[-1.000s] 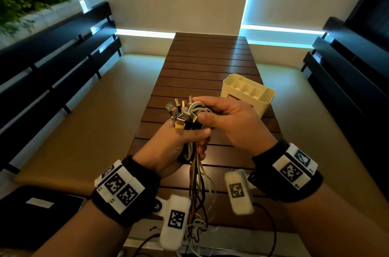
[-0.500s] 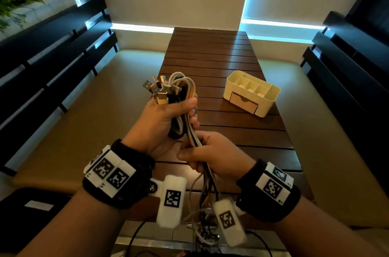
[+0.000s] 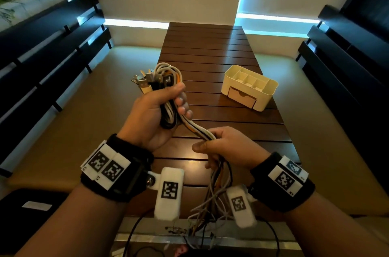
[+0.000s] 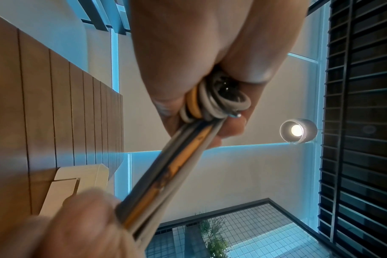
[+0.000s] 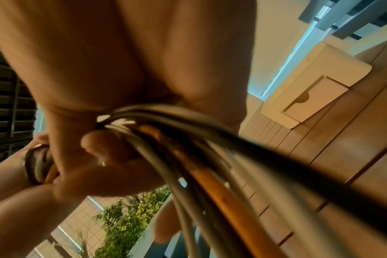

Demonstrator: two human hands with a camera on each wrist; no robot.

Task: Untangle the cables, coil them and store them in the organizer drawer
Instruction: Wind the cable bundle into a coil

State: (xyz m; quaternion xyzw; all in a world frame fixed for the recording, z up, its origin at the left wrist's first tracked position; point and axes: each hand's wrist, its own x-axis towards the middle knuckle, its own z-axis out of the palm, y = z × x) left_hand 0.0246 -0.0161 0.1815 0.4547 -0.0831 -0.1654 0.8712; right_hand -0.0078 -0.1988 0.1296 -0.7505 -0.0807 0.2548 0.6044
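Dark slatted benches line both sides of the room where we stand, with pale cushions running along a long brown slatted table (image 3: 202, 50) that reaches away from us toward a white wall. Toward the right edge of that table sits the cream organizer (image 3: 249, 86), its top divided into open compartments and its small drawer (image 3: 242, 94) facing us, pushed in. Above the near end of the table we hold the cables (image 3: 190, 125), a mixed bundle of white, black and orange strands. Our left hand (image 3: 154, 117), raised over the table's left edge, has its fingers and thumb wrapped tightly round the looped part of the bundle, and the metal plugs (image 3: 145, 82) fan out above the thumb. Our right hand (image 3: 228, 146), lower and closer to us over the table's near end, closes round the straight run of the bundle leading down from the left hand. Below that grip the loose tails (image 3: 212, 200) hang in a tangle past the table's near edge.
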